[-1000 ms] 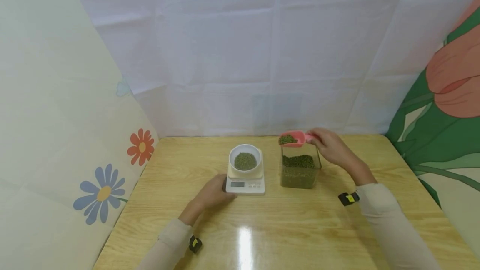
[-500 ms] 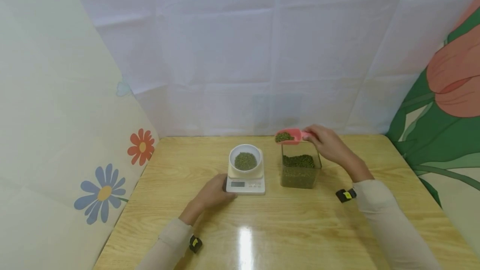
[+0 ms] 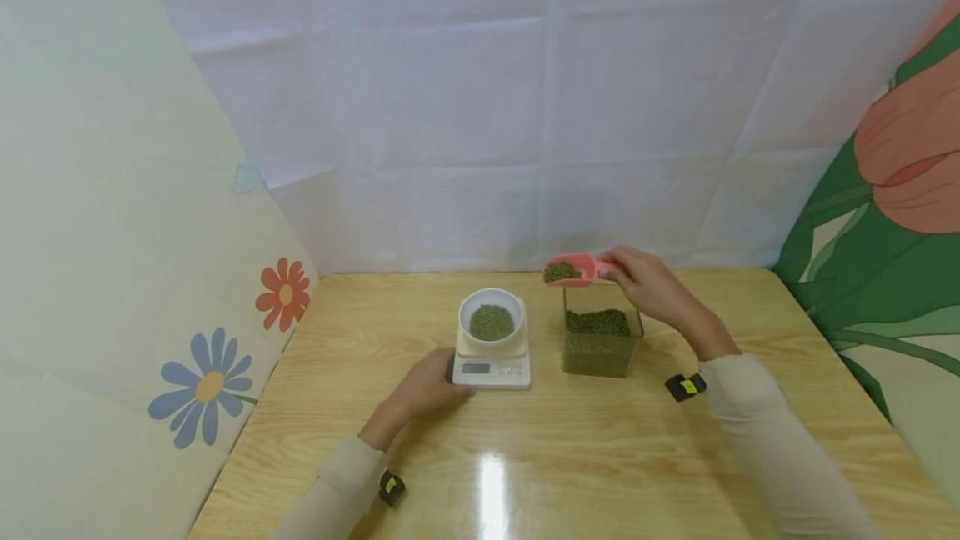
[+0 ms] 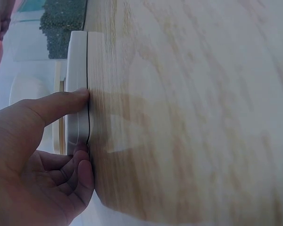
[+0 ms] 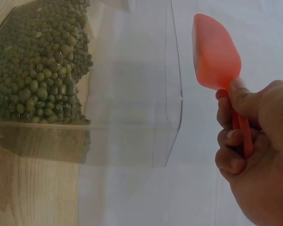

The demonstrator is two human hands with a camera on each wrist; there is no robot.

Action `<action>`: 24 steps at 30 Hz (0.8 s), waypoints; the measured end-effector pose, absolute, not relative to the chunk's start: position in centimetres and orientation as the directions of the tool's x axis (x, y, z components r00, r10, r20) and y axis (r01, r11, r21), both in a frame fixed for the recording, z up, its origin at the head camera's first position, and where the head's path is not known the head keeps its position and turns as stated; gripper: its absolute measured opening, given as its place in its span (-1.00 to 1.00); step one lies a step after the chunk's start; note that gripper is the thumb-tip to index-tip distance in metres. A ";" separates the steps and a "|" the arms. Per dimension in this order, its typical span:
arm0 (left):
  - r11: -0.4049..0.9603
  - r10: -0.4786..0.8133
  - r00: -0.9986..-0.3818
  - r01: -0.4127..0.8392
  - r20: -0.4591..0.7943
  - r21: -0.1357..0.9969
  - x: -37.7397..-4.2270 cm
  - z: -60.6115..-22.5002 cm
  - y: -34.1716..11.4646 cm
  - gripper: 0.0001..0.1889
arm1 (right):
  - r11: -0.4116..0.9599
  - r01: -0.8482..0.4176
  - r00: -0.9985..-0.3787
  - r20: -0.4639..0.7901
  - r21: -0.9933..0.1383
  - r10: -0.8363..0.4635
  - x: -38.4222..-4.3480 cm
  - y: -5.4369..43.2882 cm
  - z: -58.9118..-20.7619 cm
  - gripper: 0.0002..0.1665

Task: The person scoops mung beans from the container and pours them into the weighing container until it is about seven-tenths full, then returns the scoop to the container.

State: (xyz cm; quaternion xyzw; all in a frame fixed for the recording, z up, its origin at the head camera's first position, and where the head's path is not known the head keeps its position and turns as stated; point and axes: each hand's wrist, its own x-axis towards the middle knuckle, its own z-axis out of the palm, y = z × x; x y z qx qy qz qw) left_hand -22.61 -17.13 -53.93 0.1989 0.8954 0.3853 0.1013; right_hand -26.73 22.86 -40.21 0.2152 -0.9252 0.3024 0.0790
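Right hand (image 3: 651,283) grips one scoop (image 5: 217,54) near one container (image 3: 596,359); left hand (image 3: 429,385) holds one scale (image 3: 504,376).

Hands (image 3: 429,384) bare; pale beige long sleeves (image 3: 783,448), cuffs (image 3: 742,382); black boxy wrist devices (image 3: 677,390), yellow patches (image 3: 688,387).

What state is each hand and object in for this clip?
Scoop: raised, loaded with green beans
Tub: uncovered, part full of beans
Scale: standing flat, display unreadable
Bowl: on the scale, part full of something green
Right hand: grips the scoop's handle
Left hand: holds the scale's corner
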 end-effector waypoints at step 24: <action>0.618 0.435 -0.900 0.278 -0.026 0.735 -22.6 -53.8 -17.1 -0.44 | 0.685 -0.463 -0.886 0.268 -0.562 -0.379 -27.6 21.0 -40.3 -0.67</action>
